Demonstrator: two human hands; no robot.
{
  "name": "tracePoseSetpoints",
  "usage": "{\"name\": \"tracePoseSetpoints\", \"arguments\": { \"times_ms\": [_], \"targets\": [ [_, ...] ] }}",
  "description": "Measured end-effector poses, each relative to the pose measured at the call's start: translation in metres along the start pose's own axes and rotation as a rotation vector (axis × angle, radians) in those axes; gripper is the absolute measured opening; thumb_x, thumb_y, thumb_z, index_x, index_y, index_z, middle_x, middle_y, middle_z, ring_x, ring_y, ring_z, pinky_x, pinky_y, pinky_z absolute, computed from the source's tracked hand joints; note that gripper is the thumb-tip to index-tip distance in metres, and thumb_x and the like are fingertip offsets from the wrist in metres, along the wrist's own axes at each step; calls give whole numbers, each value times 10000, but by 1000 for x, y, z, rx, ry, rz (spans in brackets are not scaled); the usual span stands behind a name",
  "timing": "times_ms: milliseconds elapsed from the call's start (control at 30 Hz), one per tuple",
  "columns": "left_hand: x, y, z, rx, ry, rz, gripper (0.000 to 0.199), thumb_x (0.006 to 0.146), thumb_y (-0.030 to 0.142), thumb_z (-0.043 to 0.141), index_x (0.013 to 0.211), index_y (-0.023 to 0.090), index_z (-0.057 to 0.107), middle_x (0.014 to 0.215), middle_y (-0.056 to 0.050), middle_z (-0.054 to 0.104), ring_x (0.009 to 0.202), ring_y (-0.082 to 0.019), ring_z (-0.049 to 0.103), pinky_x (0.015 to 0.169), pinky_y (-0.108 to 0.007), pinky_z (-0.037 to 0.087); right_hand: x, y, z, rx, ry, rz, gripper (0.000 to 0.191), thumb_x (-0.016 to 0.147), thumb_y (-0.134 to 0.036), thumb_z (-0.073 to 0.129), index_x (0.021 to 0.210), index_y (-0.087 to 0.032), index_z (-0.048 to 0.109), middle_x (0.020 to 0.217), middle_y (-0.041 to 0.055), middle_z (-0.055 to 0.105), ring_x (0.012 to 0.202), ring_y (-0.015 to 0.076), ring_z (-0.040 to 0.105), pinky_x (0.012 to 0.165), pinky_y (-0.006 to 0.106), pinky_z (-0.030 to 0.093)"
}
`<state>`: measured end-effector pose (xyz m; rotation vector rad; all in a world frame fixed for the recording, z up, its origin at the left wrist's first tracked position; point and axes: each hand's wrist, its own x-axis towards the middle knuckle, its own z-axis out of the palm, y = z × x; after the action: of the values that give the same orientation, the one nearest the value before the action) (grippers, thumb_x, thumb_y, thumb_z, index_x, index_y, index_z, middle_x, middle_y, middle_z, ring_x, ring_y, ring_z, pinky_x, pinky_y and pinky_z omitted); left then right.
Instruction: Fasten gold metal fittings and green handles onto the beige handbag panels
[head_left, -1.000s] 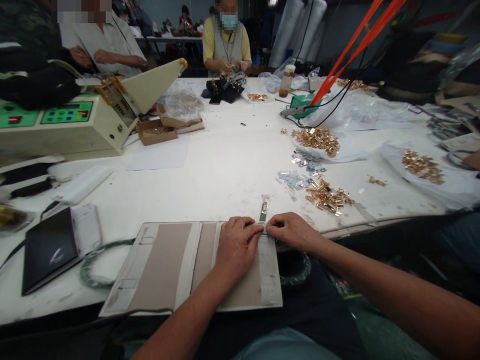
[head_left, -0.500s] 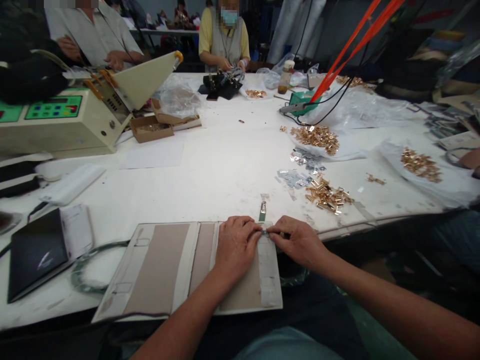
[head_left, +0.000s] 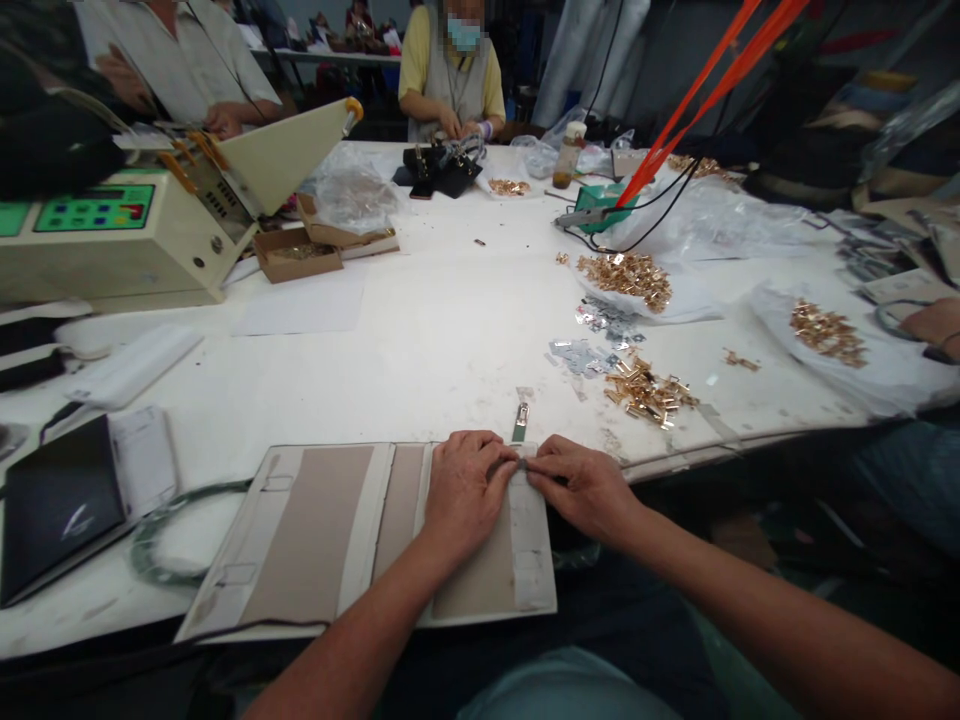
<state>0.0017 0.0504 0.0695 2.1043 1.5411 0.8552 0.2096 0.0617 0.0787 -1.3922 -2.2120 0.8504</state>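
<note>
White table (head_left: pixel 420 350); left hand (head_left: pixel 466 490) on beige panel (head_left: pixel 319 530).

Your left hand (head_left: pixel 466 490) rests palm down on an open, flat beige panel (head_left: pixel 315 530) at the near edge of a white bench (head_left: pixel 420 350). Your right hand (head_left: pixel 585 482) reaches in from the other side, thumb and forefinger drawn together beside a tiny grey piece (head_left: pixel 522 464), too small to tell how it is gripped. Just beyond, a green strap (head_left: pixel 519 433) with a metal fitting points away from you. Farther right lie loose gold-coloured parts (head_left: pixel 651 392) and flat silver plates (head_left: pixel 579 357). A cream machine (head_left: pixel 127 255) stands at left; across the bench sits a masked co-worker (head_left: pixel 452 85).
</note>
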Motion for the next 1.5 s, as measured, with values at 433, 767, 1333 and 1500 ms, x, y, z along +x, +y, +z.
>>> {"name": "tracePoseSetpoints", "arguments": {
  "times_ms": [433,767,1333,1500],
  "targets": [
    [2,5,3,11,39,-22,171,914,195,766,1045,304,757,1100,27,714,1100,-230,577,953,-422,393,27,-7,-17,213,-65,250,205,893,-325,643,835,-202,797,823,5,773,792,184,680,724,288,451],
    [1,-4,-2,40,3,53,112,914,226,774,982,311,801,1121,13,730,1106,-241,597,951,-438,410,24,-15,-27,203,91,222,176,850,-336,704,925,-184,751,655,-23,633,593,132,543,580,269,389],
    [5,-12,-6,-110,-43,-11,199,862,179,816,1005,318,815,1118,34,763,1115,-222,632,1004,-440,418,42,-39,-18,1164,605,-35,508,903,-378,763,580,-193,418,519,-61,388,426,82,401,430,244,376],
    [4,-13,-6,-109,-35,-10,184,867,189,818,997,319,818,1116,28,765,1122,-226,630,1003,-438,414,43,-56,-20,1284,557,-128,491,924,-345,716,581,-198,396,507,-65,348,390,81,353,381,241,328]
  ]
}}
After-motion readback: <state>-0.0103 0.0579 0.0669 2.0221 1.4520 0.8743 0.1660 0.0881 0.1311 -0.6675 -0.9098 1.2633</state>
